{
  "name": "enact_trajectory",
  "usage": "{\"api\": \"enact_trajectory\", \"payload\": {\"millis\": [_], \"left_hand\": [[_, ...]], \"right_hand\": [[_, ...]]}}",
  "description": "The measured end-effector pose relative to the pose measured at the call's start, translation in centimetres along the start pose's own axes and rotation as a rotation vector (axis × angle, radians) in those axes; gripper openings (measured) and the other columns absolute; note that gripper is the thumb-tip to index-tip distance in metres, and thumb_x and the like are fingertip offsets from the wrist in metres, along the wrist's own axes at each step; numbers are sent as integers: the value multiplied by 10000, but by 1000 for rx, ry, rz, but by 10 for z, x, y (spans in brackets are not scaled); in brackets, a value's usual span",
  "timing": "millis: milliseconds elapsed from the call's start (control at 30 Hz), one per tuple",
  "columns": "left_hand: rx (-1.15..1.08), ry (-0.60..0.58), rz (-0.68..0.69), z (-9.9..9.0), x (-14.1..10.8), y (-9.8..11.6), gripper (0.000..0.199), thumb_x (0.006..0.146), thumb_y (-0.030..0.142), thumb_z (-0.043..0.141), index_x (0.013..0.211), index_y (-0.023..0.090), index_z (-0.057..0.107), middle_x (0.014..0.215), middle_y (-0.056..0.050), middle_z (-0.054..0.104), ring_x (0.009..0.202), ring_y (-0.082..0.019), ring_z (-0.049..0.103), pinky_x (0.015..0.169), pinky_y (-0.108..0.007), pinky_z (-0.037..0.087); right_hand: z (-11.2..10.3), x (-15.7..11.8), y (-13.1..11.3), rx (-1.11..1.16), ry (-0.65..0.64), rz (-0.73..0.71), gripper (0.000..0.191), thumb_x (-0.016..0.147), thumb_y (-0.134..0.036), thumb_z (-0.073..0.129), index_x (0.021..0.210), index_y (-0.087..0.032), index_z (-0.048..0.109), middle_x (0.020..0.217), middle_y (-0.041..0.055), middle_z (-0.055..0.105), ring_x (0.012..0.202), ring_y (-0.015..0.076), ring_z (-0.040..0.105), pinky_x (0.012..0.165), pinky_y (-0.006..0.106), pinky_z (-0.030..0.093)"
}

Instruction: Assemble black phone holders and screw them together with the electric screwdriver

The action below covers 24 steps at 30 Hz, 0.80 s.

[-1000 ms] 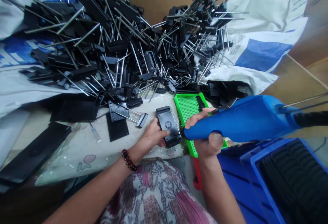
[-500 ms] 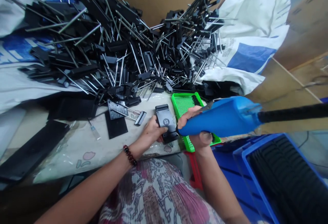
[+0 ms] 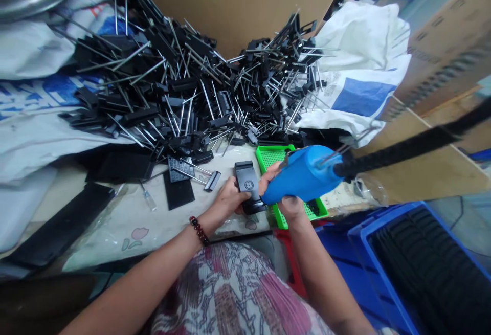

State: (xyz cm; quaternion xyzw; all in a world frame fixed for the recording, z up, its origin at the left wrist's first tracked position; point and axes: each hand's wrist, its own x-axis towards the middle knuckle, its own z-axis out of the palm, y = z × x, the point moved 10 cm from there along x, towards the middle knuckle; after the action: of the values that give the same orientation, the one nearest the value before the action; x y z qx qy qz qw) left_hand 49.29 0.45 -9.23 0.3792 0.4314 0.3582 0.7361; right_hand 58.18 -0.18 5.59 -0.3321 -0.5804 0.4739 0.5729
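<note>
My left hand (image 3: 228, 199) is shut on a black plastic holder (image 3: 247, 184), which has a metal face with a round mark. My right hand (image 3: 287, 203) grips a blue handheld electric tool (image 3: 303, 176) with a black cord. The tool's front end sits against the lower right side of the holder, and my fingers hide part of that contact. Behind the hands lies a large heap of black parts with metal rods (image 3: 192, 89). A green perforated tray (image 3: 270, 158) lies under and behind my right hand.
Black plates (image 3: 178, 194) and a small rodded part (image 3: 212, 180) lie left of my hands on a plastic-covered table (image 3: 95, 232). A blue crate (image 3: 418, 263) stands at lower right. White sacks (image 3: 356, 64) and cardboard (image 3: 230, 7) border the heap.
My view has drawn back, so the scene looks smaller. The blue tool has turned, with its rear and cord swinging up to the right. Both hands stay on the same objects.
</note>
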Motion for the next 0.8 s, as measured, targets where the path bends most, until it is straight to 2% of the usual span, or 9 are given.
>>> {"api": "enact_trajectory", "payload": {"millis": [67,133,233,300,400,500,600,800], "left_hand": [[46,3,1,-3,-2,4,427,674,326,754,948,198,453,570,68,568,378,-98,491,359,-200,374],[38,-25,-15,-6,-7,10,456,674,339,758,993,186,470,579,54,586,392,-101,507,367,-196,390],[-53,-95,3,-15,-18,29,538,692,347,771,1124,188,494,725,0,662,519,-114,593,431,-185,445],[-130,-134,59,-21,-26,46,569,703,336,778,1182,200,502,840,-27,687,617,-124,630,498,-193,489],[-216,-190,119,-24,-36,66,600,683,321,800,1201,202,521,919,-42,695,652,-129,640,554,-210,514],[-250,-220,110,-20,-41,72,614,638,332,831,1172,213,553,903,-29,692,656,-135,642,561,-211,509],[-260,-207,61,-16,-42,70,613,579,362,864,1105,218,584,798,0,666,608,-127,614,534,-209,487],[-232,-146,24,-15,-41,65,675,508,453,876,1062,235,559,654,45,583,511,-108,545,506,-227,462]], "right_hand": [[0,3,-15,17,48,-47,584,671,-643,705,1049,-224,559,640,-10,627,509,188,566,500,324,457],[-5,4,-43,36,122,-137,547,717,-645,666,1066,-238,558,646,-11,631,518,187,578,503,318,465],[-21,2,-91,-1,213,-285,513,752,-644,624,1077,-248,587,648,-1,641,516,194,582,494,326,484],[-38,-1,-107,-53,260,-307,483,751,-602,651,1077,-249,604,646,3,653,512,196,581,487,327,482],[-67,-6,-99,-101,350,-221,488,708,-572,695,1058,-242,615,633,0,663,490,201,577,456,325,467],[-89,-13,-77,-111,432,-145,542,640,-562,748,1044,-222,630,615,4,664,465,209,577,422,328,459],[-98,-17,-67,-108,470,-122,564,602,-543,791,1037,-214,646,599,16,666,452,213,577,407,331,458],[-105,-22,-69,-117,511,-118,568,589,-540,812,1042,-234,658,609,13,667,479,219,581,435,343,461]]}}
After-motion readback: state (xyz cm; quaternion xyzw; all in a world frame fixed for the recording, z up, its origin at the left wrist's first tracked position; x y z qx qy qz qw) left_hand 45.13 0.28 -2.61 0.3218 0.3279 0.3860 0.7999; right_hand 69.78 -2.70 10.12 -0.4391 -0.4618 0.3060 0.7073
